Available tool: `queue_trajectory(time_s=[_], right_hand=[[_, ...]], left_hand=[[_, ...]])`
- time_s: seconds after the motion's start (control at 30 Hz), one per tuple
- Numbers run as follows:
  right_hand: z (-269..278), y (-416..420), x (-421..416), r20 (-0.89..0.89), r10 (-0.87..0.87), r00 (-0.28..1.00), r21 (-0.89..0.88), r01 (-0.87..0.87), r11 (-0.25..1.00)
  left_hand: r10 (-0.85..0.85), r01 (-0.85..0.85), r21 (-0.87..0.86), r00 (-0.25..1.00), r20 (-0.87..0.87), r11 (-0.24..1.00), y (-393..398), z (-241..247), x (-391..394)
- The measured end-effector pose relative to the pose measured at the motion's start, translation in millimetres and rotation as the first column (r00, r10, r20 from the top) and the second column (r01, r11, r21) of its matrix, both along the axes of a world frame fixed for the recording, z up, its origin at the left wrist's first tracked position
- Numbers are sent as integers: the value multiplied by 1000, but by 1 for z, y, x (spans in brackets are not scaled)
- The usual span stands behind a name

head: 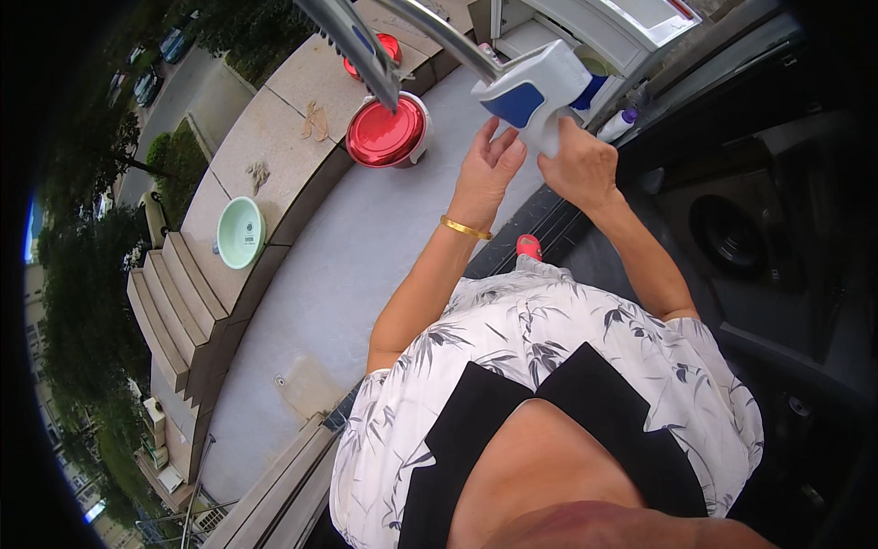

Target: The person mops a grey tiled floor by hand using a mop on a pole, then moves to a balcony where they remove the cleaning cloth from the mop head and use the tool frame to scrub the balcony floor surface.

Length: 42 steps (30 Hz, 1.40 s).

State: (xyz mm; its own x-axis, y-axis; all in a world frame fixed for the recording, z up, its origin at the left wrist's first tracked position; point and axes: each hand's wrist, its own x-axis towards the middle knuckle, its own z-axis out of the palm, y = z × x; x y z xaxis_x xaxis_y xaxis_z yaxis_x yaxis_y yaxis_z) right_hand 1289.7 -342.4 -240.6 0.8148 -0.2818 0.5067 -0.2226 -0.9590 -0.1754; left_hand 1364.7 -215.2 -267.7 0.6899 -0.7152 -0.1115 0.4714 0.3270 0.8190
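A white and blue plastic fitting (531,89) sits at the end of a bent metal tube (446,34), upper centre. My right hand (583,165) is closed around the fitting's narrow lower part. My left hand (487,171), with a gold bangle (466,228) on the wrist, is raised beside it. Its fingers are apart with nothing between them; the fingertips are close under the fitting, and whether they touch it I cannot tell. A grey toothed metal bar (363,58) slants down left of the tube. The upper ends of both bar and tube run out of view.
A red-lidded bucket (387,130) stands on the grey floor (302,274) by a tiled ledge (274,117). On the ledge lie a pale green basin (241,233) and crumpled gloves or cloths (315,121). A purple-capped bottle (617,125) is near a white cabinet (617,31). A door track (542,213) crosses underfoot.
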Motion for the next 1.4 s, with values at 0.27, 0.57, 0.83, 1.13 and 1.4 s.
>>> queue_trajectory(time_s=[0.27, 0.57, 0.83, 1.13, 1.4], right_hand=[[-80, 59, -67, -564, 77, 822, 166, 22, 986], [-37, 60, -151, -764, -27, 645, 69, 122, 990], [171, 75, -282, -887, -405, -223, -402, 805, 437], [119, 148, -387, -991, 131, 16, 26, 997, 75], [107, 130, -336, -977, 80, 198, 178, 963, -205]], left_hand=[[68, 117, 175, 611, -789, 978, 12, -93, -54], [106, 212, 214, 428, -898, 954, -40, -184, -84], [125, 202, 264, 521, -844, 943, -91, -300, 33], [207, 224, 397, 578, -789, 890, -127, -363, 53], [-11, 419, 365, 670, -742, 831, -129, -359, -12]])
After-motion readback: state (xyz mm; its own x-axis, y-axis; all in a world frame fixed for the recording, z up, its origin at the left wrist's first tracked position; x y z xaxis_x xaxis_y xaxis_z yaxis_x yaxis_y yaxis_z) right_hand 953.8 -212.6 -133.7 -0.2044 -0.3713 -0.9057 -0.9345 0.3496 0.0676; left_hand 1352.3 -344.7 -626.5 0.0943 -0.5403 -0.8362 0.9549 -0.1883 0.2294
